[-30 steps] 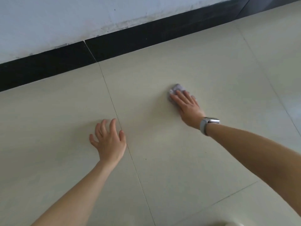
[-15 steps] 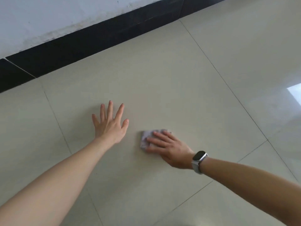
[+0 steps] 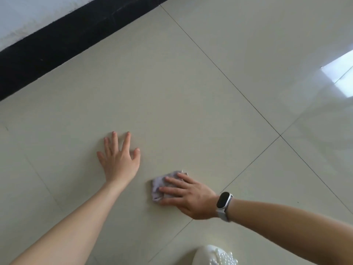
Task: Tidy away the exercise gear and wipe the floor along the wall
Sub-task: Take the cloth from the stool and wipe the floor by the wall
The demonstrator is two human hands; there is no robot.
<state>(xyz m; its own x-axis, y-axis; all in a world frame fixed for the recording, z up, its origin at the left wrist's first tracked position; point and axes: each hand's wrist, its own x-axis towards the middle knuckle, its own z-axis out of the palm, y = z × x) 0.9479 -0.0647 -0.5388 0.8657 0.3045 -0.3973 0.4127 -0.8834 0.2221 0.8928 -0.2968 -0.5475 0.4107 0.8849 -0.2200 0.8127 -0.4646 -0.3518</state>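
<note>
Lower centre of frame, right hand presses cloth flat on floor, fingers straight, slightly spread. Left hand splayed, bracing, just beside. Risk: cloth bunching, smearing; braced palm slipping on glossy tile.

two hands, one cloth, one watch, one shoe
</note>
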